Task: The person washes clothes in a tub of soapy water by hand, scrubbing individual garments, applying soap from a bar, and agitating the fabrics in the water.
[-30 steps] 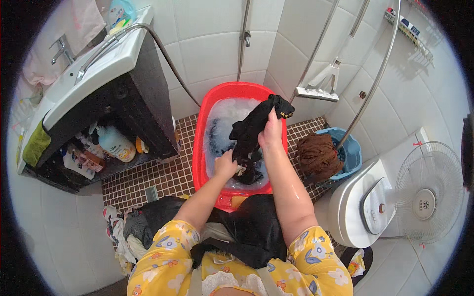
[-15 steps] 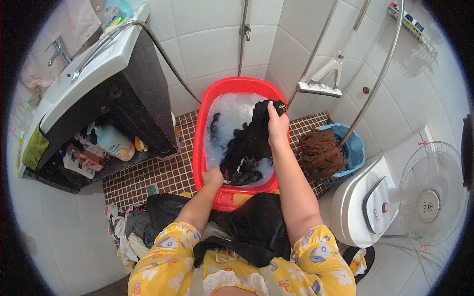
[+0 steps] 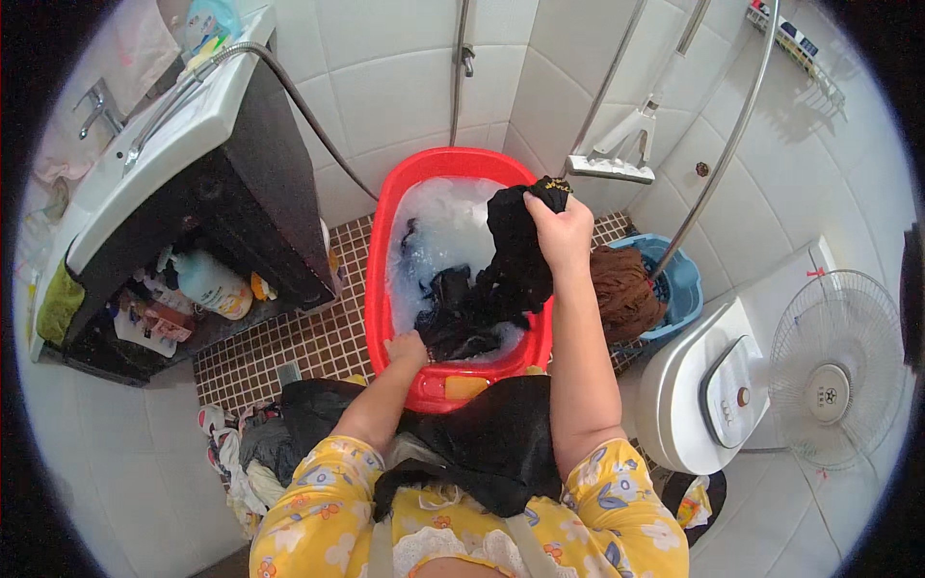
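A red plastic tub (image 3: 381, 260) of soapy water stands on the brown tiled floor. My right hand (image 3: 559, 226) grips the upper end of a wet black garment (image 3: 506, 275) and holds it up over the tub's right side. The rest of the garment hangs down into the suds. My left hand (image 3: 407, 349) is low at the tub's near edge, pressed on the dark cloth lying in the water. Whether it grips that cloth, I cannot tell.
A blue basin (image 3: 679, 279) with brown cloth (image 3: 621, 294) sits right of the tub. A white sink (image 3: 154, 135) over a dark cabinet with bottles stands at left. A white toilet (image 3: 708, 385) and a fan (image 3: 838, 366) are at right. Dark clothes (image 3: 308, 414) lie heaped by my knees.
My right hand has kept the garment raised and shifted it toward the tub's right rim. My left hand has dropped from the garment's middle down to the tub's near edge.
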Motion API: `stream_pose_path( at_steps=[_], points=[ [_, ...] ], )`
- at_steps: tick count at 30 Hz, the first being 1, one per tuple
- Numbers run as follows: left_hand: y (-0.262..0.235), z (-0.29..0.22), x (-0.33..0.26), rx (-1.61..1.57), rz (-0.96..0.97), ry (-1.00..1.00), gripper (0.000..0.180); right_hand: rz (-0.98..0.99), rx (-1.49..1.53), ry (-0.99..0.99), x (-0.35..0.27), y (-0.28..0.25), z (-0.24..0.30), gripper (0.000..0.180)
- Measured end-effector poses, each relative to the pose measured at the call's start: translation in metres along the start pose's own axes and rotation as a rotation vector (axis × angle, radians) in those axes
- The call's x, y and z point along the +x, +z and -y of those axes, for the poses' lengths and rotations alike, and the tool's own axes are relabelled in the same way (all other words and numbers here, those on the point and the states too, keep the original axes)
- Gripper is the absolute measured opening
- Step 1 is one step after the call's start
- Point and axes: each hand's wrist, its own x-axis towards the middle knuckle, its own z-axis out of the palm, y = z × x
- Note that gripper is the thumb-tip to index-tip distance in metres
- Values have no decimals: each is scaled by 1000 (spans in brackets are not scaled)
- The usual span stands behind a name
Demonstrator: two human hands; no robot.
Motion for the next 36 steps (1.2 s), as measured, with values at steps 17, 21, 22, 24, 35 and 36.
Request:
stream_pose_path(
  at_steps=[17,21,22,24,35,36],
  points=[
    [-207,-63,-11,-1029,-455,770,86,490,604,430,43,-11,107,13],
    [-171,-20,24,-809,-426,470,32,508,635,444,38,-9,89,15],
    [-163,-9,28,-880,-436,424,30,519,547,425,38,-11,82,17],
    [-153,20,36,-1000,-467,352,28,542,464,405,38,-13,70,19],
    [-227,45,-15,-1121,-496,448,25,331,159,472,-2,-52,-48,39],
    [-234,34,-22,-1190,-437,463,24,299,246,547,-6,-55,-54,37]
  ],
)
